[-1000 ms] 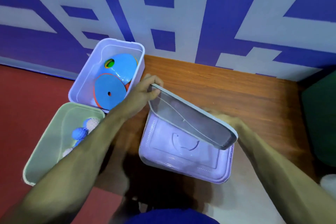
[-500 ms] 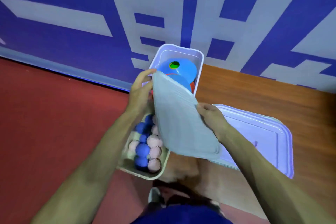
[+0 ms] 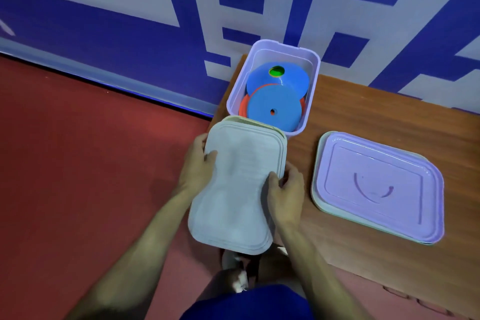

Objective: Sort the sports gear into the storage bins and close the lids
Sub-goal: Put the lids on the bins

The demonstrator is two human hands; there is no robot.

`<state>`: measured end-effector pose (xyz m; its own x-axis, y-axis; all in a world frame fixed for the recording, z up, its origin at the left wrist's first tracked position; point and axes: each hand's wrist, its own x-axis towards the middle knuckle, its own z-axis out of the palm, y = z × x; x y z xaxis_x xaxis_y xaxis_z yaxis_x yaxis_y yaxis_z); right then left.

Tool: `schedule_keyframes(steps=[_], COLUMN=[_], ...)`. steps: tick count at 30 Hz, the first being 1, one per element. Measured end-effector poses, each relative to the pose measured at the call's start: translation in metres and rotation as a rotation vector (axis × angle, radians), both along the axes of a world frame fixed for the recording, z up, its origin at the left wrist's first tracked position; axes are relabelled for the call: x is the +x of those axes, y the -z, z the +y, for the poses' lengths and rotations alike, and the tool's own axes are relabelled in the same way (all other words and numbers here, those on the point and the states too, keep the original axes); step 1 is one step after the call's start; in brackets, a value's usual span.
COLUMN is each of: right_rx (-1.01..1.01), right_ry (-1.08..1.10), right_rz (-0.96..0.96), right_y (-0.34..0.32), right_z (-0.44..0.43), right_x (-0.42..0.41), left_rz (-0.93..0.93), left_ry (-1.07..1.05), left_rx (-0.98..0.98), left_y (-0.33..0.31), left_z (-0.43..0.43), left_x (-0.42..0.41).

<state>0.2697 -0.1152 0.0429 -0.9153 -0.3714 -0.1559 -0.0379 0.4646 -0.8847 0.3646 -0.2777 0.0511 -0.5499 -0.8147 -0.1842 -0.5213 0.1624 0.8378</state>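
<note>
Right, you have a blue wall (image 3: 104, 41) with pale block shapes ahead, red floor (image 3: 78, 163) to your left, and a wooden table (image 3: 376, 125) on the right. On that table lies a purple lid (image 3: 381, 189), flat, stacked on a paler one whose edge just shows beneath it — well apart from your hands. At the table's far left corner stands the open purple bin (image 3: 283, 52), holding blue disc cones (image 3: 275, 101) with an orange one under them (a green one peeps through the top cone's hole). Just in front of it sits the green bin (image 3: 249, 122), only its far rim visible, because the grey lid (image 3: 233, 189) covers it. Your left hand (image 3: 197, 163) grips the lid's left edge, thumb on top; your right hand (image 3: 285, 187) clasps the right edge, fingers curled — both closed on the lid.
</note>
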Motion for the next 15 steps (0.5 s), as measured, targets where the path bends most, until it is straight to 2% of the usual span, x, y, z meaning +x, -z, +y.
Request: schedule_keyframes(steps=[3, 8, 11, 15], right_rx=[0.056, 0.077, 0.083, 0.072], right_ry=[-0.064, -0.105, -0.104, -0.142], right_rz=[0.054, 0.094, 0.1, 0.108], right_y=[0.002, 0.005, 0.01, 0.013], right_z=[0.007, 0.006, 0.003, 0.0], right_x=[-0.002, -0.013, -0.023, -0.031], left_rz=[-0.1, -0.204, -0.199, -0.166], left_ry=[0.022, 0.016, 0.012, 0.015], left_rx=[-0.184, -0.326, -0.332, -0.239], left_y=[0.012, 0.016, 0.017, 0.021], left_z=[-0.005, -0.005, -0.01, -0.019], left_x=[-0.003, -0.02, -0.032, -0.04])
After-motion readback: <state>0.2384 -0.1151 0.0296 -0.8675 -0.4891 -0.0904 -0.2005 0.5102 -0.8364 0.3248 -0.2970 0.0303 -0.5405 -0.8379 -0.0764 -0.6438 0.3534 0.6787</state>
